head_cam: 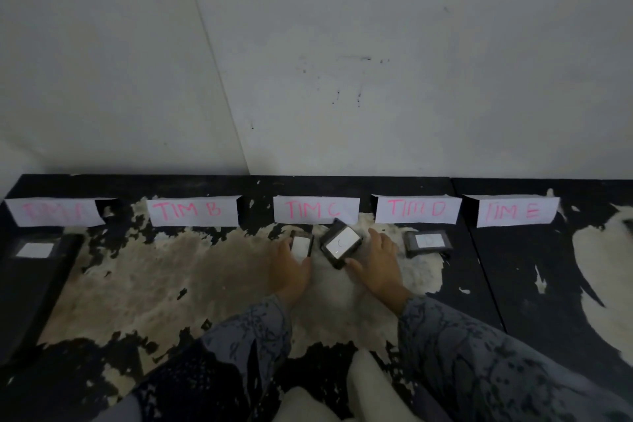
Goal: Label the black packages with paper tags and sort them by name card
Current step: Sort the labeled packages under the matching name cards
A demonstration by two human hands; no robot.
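**Two tagged packages being set down under the TIM C card**

Five paper name cards stand along the far edge of the worn black surface. The far-left card is too faint to read. Below it lies a large black package with a white tag on top. Next comes the TIM B card, with nothing in front of it.

Just near of the TIM C card, both hands are at work. The left hand lies palm down, its fingers curled loosely round the left side of a small black package with a white tag; whether it grips or only steadies it I cannot tell. Just beside that, a second small package sits tilted, its far corner touching or overlapping the card's lower edge. The right hand has its fingers spread open along the right side and its thumb against the near corner, bracing rather than clamping.

Further right, a third small package rests under the TIM D card. The TIM E card has nothing before it.

The step looks like squaring the pair under TIM C. To do it well, I would turn the tilted package until it lies parallel with its neighbour, draw it slightly nearer so the card is not knocked over, keep both tags facing up, and check each tag's letter against the card; the lettering is too blurred here to confirm.
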